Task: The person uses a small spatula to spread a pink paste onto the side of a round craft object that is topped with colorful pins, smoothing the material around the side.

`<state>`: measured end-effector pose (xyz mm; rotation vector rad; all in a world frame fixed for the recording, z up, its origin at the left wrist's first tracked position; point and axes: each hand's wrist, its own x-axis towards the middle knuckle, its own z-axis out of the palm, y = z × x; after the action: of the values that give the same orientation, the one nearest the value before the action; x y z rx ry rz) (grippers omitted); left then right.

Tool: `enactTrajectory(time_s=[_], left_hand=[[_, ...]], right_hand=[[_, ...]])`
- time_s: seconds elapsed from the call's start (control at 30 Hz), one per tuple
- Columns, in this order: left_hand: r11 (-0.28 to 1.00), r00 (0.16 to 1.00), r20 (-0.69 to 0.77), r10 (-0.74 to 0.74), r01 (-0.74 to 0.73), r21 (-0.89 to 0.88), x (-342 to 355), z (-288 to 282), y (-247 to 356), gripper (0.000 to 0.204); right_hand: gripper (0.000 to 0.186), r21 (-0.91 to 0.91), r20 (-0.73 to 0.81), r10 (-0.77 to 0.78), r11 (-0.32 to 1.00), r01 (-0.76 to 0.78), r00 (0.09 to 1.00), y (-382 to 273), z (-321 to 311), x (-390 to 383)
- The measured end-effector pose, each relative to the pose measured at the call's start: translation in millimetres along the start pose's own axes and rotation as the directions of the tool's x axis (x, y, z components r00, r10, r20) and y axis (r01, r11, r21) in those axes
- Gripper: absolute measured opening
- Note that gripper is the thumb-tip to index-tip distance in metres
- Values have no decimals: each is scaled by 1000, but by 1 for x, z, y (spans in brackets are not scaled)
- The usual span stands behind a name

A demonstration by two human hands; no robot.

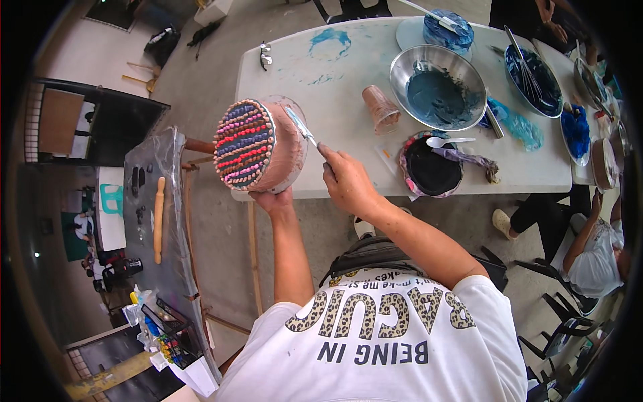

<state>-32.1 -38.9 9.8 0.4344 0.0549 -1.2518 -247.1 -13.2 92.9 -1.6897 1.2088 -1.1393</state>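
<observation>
Floor (213, 80): grey, concrete-like. Main bench (331, 120): pale top, blue stains toward the far edge. Side bench (142, 231), at left: plastic-covered. Black chair (362, 9) stands beyond the main bench; further chairs (569, 328) stand lower right. Green seat (111, 199) shows at far left.

A cake-decorating workshop is suggested by the steel icing bowl (407, 68) and blue cake (447, 35) on the worktop (335, 124), and the piped cake (262, 145) held at its left end.
</observation>
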Motion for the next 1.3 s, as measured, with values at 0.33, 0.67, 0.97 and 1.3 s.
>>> enactTrajectory(time_s=[0.33, 0.67, 0.97, 1.3], left_hand=[[1000, 998, 55, 11, -12, 28, 2, -8, -3, 59], [979, 965, -197, 170, -142, 149, -13, -42, 15, 74], [984, 952, -279, 127, -86, 154, -44, -85, 18, 62], [978, 964, -266, 15, 40, 203, -54, -87, 28, 81]], right_hand=[[45, -95, 108, 14, 995, -4, 994, 11, 9, -19], [38, -75, 109, 279, 959, -272, 954, 39, -34, -51], [38, -82, 163, 284, 958, -274, 945, 51, -30, -55], [40, -60, 195, 318, 948, -313, 928, 58, -32, -56]])
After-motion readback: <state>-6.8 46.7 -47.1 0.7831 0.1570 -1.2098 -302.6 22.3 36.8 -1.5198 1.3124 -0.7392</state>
